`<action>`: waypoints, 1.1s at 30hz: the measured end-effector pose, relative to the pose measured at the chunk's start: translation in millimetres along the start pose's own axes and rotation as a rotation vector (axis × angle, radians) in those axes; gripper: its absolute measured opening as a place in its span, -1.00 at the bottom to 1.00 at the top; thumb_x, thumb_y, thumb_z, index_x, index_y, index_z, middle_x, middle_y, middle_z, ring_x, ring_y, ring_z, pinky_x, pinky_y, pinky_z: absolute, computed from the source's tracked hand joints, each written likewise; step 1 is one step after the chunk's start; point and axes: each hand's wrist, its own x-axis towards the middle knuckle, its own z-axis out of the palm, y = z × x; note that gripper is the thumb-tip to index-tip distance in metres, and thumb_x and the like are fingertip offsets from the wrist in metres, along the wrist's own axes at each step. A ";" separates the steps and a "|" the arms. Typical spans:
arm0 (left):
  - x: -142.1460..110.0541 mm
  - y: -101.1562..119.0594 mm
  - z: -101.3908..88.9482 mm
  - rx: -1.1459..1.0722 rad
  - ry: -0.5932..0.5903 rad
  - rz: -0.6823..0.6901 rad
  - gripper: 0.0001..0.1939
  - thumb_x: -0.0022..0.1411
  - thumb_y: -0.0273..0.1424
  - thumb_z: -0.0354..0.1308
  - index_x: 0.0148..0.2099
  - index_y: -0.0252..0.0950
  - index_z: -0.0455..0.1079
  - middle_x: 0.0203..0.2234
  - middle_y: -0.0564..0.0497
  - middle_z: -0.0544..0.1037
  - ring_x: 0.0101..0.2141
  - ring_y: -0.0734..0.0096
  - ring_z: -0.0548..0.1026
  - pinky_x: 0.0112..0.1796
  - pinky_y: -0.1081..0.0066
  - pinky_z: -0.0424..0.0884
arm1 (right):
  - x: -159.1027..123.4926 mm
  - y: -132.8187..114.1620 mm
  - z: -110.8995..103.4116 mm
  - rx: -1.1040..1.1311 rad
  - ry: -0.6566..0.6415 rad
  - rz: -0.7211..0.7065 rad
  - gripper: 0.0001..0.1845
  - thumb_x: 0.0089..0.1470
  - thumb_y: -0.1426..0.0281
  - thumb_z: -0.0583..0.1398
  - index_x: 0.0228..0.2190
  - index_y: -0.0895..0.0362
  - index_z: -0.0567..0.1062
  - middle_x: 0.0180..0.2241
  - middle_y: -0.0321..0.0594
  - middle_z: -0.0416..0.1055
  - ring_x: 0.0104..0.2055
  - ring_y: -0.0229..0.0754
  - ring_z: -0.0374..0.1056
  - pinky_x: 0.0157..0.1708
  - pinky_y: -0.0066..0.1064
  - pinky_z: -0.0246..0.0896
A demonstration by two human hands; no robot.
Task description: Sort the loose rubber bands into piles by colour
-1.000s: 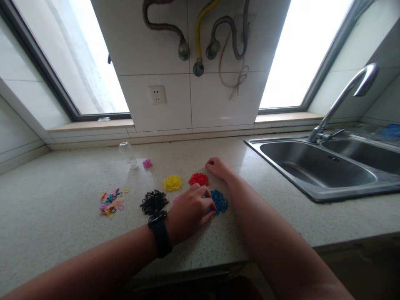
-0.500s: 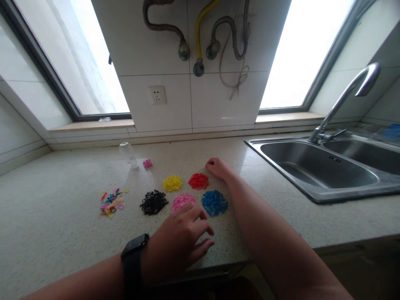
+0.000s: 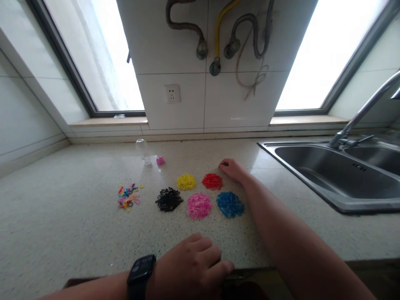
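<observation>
My left hand, with a black watch on its wrist, hovers over the counter's front edge. Its fingers are curled in and the tips are hidden; nothing shows in them. Farther back, my right hand rests on the counter, closed, and what it holds, if anything, is hidden. Small elastic bands lie sorted by colour: a red pile beside my right hand, a blue pile, a pink pile nearest my left hand, a yellow pile and a black pile.
A mixed-colour heap of bands lies farther left. Behind it stand a clear bottle and a pink cap-like piece. A steel sink with a tap is at the right; the speckled counter ends at the tiled wall.
My left hand has drawn back from the blue and pink piles toward the front edge, its spread fingers curling in. The right hand stays put on the counter. The view has swung slightly left.
</observation>
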 end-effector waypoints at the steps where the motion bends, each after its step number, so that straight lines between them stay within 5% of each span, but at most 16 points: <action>1: -0.8 -0.5 0.1 0.005 0.014 0.015 -0.75 0.40 -0.28 0.05 0.05 -0.26 0.28 -0.36 0.07 0.44 -0.37 0.35 0.33 -0.37 0.31 0.20 | 0.7 0.9 0.6 0.005 0.003 -0.004 -0.73 0.08 0.26 0.21 -0.26 0.09 0.65 -0.29 -0.14 0.61 -0.27 -0.13 0.45 -0.29 -0.45 0.22; 12: -9.6 -3.7 2.5 0.055 0.095 0.085 -0.72 0.43 -0.22 0.00 0.04 -0.27 0.31 -0.40 0.07 0.37 -0.40 0.34 0.28 -0.42 0.28 0.13 | 10.4 12.4 6.3 0.049 -0.040 -0.070 -0.72 0.11 0.27 0.17 -0.27 0.14 0.62 -0.26 -0.11 0.60 -0.24 -0.12 0.47 -0.20 -0.37 0.25; 17: -11.1 -4.0 -2.8 0.059 0.109 0.140 -0.88 0.39 -0.33 0.08 -0.21 -0.24 0.37 -0.42 0.06 0.32 -0.41 0.35 0.27 -0.45 0.32 0.13 | 9.1 12.6 5.9 0.071 -0.044 -0.082 -0.73 0.10 0.28 0.17 -0.27 0.15 0.62 -0.25 -0.10 0.60 -0.23 -0.10 0.47 -0.17 -0.34 0.26; 23: -12.7 -5.4 -2.5 0.067 0.112 0.159 -0.82 0.35 -0.38 0.13 -0.35 -0.26 0.35 -0.42 0.04 0.29 -0.40 0.34 0.28 -0.44 0.33 0.15 | 4.0 4.3 1.8 0.117 -0.016 -0.149 -0.73 0.09 0.30 0.16 -0.29 0.17 0.61 -0.30 -0.09 0.59 -0.27 -0.11 0.45 -0.21 -0.32 0.27; 29: -12.5 -5.4 2.7 0.067 0.118 0.167 -0.80 0.35 -0.37 0.13 -0.37 -0.26 0.36 -0.41 0.04 0.30 -0.39 0.33 0.29 -0.45 0.33 0.13 | -18.8 -62.0 -15.5 0.318 0.083 -0.297 -0.72 0.10 0.26 0.17 -0.27 0.16 0.58 -0.36 -0.13 0.55 -0.35 -0.18 0.39 -0.32 -0.36 0.25; 33: -12.2 -5.5 7.7 0.082 0.116 0.149 -0.78 0.38 -0.36 0.08 -0.36 -0.26 0.37 -0.41 0.04 0.31 -0.40 0.34 0.29 -0.46 0.34 0.09 | -45.1 -136.6 -17.6 0.299 -0.084 -0.481 -0.75 0.13 0.27 0.17 -0.29 0.16 0.57 -0.43 -0.21 0.50 -0.46 -0.26 0.30 -0.45 -0.42 0.13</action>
